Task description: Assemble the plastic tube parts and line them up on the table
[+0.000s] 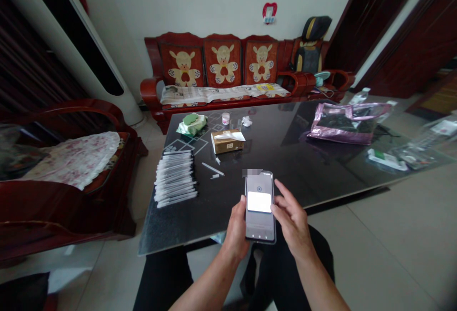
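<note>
A smartphone (261,227) is held upright over the table's near edge, its lit screen showing a white pop-up box. My left hand (236,227) grips its left side, thumb along the edge and the other fingers hidden behind. At the phone's right edge is my right hand (293,223), its thumb tip at the screen and its index finger stretched out beside the case. Whether the thumb presses the glass I cannot tell. Left of the phone, a row of white pens (175,177) with dark ends lies on the dark table (214,211). One loose pen (213,169) lies apart, near small white pieces.
Behind the pens stand a tissue box (227,145), a green wipes pack (193,124) and a small white tub (225,118). A crumpled tissue (246,121) lies nearby. Rightward are a pink-trimmed clear bag (342,135) and a green-white box (387,159). A wooden sofa (150,58) stands beyond.
</note>
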Motion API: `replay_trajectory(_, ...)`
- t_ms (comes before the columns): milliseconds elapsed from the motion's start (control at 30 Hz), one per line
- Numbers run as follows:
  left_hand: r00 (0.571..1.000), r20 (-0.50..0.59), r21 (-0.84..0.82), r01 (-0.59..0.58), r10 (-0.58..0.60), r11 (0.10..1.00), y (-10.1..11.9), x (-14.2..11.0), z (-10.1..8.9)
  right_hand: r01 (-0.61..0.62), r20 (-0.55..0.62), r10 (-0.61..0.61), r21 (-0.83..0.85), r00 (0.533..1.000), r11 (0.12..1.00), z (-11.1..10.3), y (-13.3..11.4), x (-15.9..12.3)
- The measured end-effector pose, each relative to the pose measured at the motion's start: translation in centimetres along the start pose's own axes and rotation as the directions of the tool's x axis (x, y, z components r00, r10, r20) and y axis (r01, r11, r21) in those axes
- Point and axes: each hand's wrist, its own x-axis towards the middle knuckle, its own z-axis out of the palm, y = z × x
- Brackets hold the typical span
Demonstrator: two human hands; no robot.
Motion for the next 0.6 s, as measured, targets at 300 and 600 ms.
replay_trajectory(300, 1.0, 0.022, -0.019, 0.003, -0.003, 1.0, -0.05, -0.04, -0.15, 0.005, -0.005, -0.005, -0.003, 1.0, 1.0, 0.14, -0.08, -0.01)
replay_trajectory(600, 1.0, 0.004, -0.01, 0.0, 0.0, 1.0, 0.08, 0.0, -0.01, 0.002, -0.01, -0.002, -0.007, 1.0, 1.0, 0.12, -0.19, -0.01)
